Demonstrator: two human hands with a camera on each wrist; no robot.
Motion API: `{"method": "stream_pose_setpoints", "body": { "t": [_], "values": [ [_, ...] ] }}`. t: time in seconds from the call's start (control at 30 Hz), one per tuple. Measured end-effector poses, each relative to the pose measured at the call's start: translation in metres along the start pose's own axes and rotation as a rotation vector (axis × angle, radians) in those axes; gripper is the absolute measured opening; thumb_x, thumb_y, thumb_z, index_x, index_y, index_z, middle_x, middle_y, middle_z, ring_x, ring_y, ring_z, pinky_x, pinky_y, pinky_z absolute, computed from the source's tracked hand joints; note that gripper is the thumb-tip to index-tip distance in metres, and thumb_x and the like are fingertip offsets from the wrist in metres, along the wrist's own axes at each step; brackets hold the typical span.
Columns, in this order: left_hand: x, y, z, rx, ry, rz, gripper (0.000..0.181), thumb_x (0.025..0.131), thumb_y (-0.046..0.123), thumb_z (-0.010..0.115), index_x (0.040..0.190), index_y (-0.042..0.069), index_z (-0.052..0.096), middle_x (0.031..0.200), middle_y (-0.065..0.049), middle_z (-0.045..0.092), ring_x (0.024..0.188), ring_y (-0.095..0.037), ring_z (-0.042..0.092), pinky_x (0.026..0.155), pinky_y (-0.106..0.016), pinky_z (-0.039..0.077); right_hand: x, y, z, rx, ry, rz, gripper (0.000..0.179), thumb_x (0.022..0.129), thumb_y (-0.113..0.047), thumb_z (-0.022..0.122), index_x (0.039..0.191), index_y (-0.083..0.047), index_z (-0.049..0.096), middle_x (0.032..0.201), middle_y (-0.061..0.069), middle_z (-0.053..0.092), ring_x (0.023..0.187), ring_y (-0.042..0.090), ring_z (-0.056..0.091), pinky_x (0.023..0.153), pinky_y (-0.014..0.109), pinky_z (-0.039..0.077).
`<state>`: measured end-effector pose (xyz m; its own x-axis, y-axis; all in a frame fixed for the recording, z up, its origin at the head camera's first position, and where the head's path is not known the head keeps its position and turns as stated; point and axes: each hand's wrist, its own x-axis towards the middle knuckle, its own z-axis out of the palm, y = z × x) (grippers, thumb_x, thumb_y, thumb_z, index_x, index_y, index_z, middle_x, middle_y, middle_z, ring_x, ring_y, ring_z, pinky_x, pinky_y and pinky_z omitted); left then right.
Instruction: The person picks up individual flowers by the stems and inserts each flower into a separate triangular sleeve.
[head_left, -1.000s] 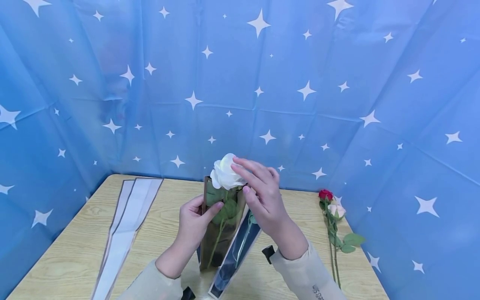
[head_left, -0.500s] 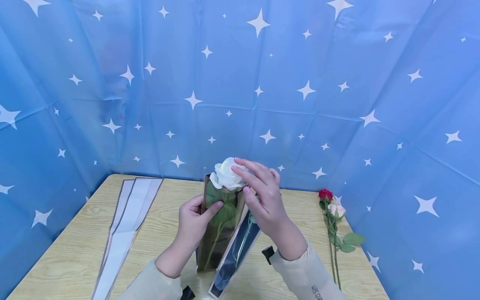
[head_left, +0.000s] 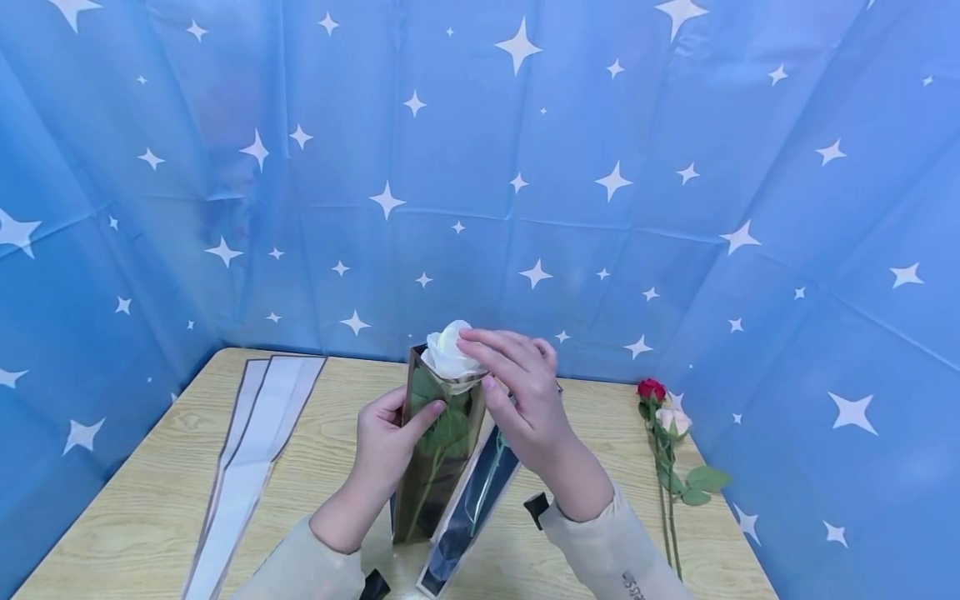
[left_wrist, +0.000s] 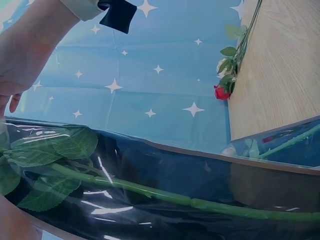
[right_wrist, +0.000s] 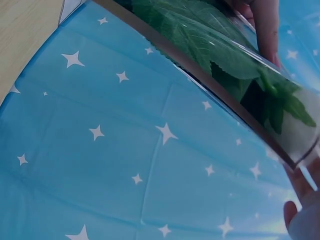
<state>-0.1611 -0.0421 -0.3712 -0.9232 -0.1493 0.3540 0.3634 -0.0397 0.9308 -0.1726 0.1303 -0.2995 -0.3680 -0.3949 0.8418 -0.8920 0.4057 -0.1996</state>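
Note:
A white rose [head_left: 446, 354] stands in a clear-fronted, dark-backed flower sleeve [head_left: 422, 492], its bloom rising from the open top. My left hand [head_left: 386, 433] pinches the sleeve's left edge near the top, thumb on the clear front. With outstretched fingers my right hand [head_left: 528, 396] touches the bloom's right side; the thumb lies lower, by the sleeve's rim. In the left wrist view, the green stem [left_wrist: 165, 196] and leaves [left_wrist: 75, 145] show through the film. Leaves [right_wrist: 190, 40] also press against the film in the right wrist view.
A second narrow sleeve [head_left: 472, 508] with a teal flower inside lies just right of the held one. White, dark-edged sleeves [head_left: 251, 450] lie on the table's left. A red rose [head_left: 651, 389] and a pale pink rose [head_left: 672, 422] lie on the right. A blue starred curtain [head_left: 465, 167] surrounds the table.
The white bloom has sunk slightly lower towards the sleeve's top, and the right hand's fingers have moved a little down with it. The left hand keeps its hold on the sleeve.

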Motion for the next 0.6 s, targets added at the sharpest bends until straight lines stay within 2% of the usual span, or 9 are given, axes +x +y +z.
{"method": "stream_pose_setpoints", "body": {
  "t": [0.07,0.3,0.6],
  "values": [
    [0.0011,-0.0052,-0.0008,-0.008,0.000,0.009,0.011,0.081,0.004,0.072,0.092,0.001,0.072,0.073,0.008,0.067,0.061,-0.009,0.053,0.054,-0.023,0.046,-0.0001,-0.0003,0.0004,0.002,0.003,0.000,0.042,0.101,-0.033,0.034,0.123,-0.011,0.062,0.128,0.006,0.060,0.120,0.021,0.049,0.090,0.047,0.024],
    [0.0005,-0.0047,-0.0020,-0.002,-0.003,0.039,0.012,0.081,0.006,0.073,0.093,0.003,0.073,0.077,0.005,0.069,0.062,-0.010,0.053,0.055,-0.023,0.045,-0.0008,-0.0018,0.0015,-0.001,0.001,-0.015,0.040,0.100,-0.030,0.036,0.120,-0.011,0.064,0.125,0.005,0.062,0.118,0.020,0.052,0.089,0.046,0.024],
    [0.0008,-0.0045,-0.0022,-0.012,-0.004,0.061,0.011,0.081,0.004,0.072,0.092,0.002,0.072,0.071,0.006,0.066,0.059,-0.009,0.049,0.051,-0.022,0.040,0.0004,-0.0047,0.0007,-0.017,-0.004,-0.045,0.039,0.100,-0.029,0.036,0.118,-0.010,0.066,0.122,0.005,0.064,0.117,0.020,0.052,0.089,0.045,0.025]
  ]
}}
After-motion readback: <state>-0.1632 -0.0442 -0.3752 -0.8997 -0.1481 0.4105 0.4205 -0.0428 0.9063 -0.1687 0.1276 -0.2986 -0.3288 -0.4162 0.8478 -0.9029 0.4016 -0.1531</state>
